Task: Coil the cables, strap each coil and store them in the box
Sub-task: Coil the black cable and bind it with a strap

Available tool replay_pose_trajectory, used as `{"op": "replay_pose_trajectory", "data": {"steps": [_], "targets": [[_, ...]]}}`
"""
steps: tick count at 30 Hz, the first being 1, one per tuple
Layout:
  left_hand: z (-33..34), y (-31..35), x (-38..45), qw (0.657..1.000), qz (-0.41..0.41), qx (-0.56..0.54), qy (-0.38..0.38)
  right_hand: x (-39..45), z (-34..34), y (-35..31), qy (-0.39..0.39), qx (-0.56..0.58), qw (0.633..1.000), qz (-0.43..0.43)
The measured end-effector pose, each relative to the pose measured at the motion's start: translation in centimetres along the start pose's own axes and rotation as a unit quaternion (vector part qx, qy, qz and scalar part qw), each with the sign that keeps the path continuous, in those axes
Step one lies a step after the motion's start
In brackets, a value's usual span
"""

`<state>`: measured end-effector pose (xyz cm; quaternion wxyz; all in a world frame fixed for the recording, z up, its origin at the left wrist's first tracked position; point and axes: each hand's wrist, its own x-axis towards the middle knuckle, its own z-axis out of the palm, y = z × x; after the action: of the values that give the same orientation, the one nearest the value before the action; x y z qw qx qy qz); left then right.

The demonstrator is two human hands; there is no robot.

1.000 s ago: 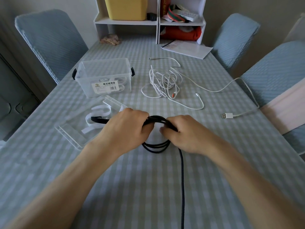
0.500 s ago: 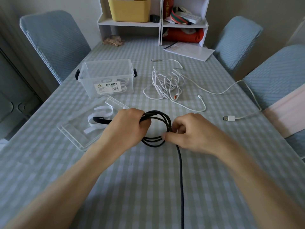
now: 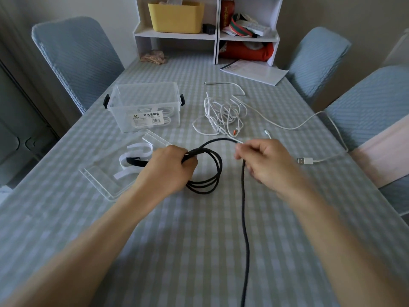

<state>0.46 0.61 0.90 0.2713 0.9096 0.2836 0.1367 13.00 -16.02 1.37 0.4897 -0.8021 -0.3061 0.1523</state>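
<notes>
Now black cable [image 3: 215, 171] between both hands [image 3: 170, 167].

the box [image 3: 146, 108] sits far left on the table [image 3: 199, 240], its lid [image 3: 110, 178] lying nearer. the loose cables [image 3: 223, 116] lie right of the box, the shelf [image 3: 212, 34] behind.

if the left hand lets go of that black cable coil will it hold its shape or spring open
Probably springs open: the black cable coil is unstrapped, with only the left hand pinching its loops. It looks floppy, since the tail from the right hand drapes limply. Likely light.
</notes>
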Motion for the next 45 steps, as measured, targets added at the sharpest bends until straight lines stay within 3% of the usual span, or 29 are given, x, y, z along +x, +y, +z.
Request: {"op": "replay_pose_trajectory", "data": {"steps": [3,8,13,18,20,25,30,35,39,45], "targets": [[0.3,0.5,-0.4,0.999,-0.002,-0.035,-0.020,0.4,2.0,0.5,0.093,0.040,0.995,-0.021],[0.6,0.6,-0.3,0.994,-0.062,-0.084,0.014,0.0,3.9,0.7,0.084,0.052,0.995,-0.011],[1.1,0.5,-0.2,0.994,-0.068,-0.087,0.018,-0.4,5.2,0.7,0.101,-0.002,0.990,-0.096],[1.5,0.6,-0.3,0.992,-0.060,-0.112,0.026,-0.5,4.9,1.1,0.051,-0.055,0.987,-0.143],[1.2,0.3,-0.4,0.996,-0.037,-0.074,0.024,-0.3,4.6,1.3,0.041,-0.067,0.986,-0.150],[0.6,0.3,-1.0,0.982,0.065,0.169,0.054,-0.4,4.5,1.3,0.006,-0.129,0.970,-0.205],[1.1,0.3,-0.9,0.979,0.120,0.161,0.039,-0.9,4.6,0.5,-0.010,-0.141,0.957,-0.253],[0.9,-0.2,-0.4,0.979,0.107,0.170,0.033,-0.6,3.8,0.4,-0.048,-0.190,0.966,-0.169],[1.1,-0.4,-0.2,0.968,0.103,0.228,-0.004,-0.5,3.1,0.4,-0.072,-0.187,0.969,-0.148],[0.1,0.0,-0.8,0.930,0.130,0.342,0.025,-0.5,3.1,0.4,-0.113,-0.149,0.970,-0.157]]}}
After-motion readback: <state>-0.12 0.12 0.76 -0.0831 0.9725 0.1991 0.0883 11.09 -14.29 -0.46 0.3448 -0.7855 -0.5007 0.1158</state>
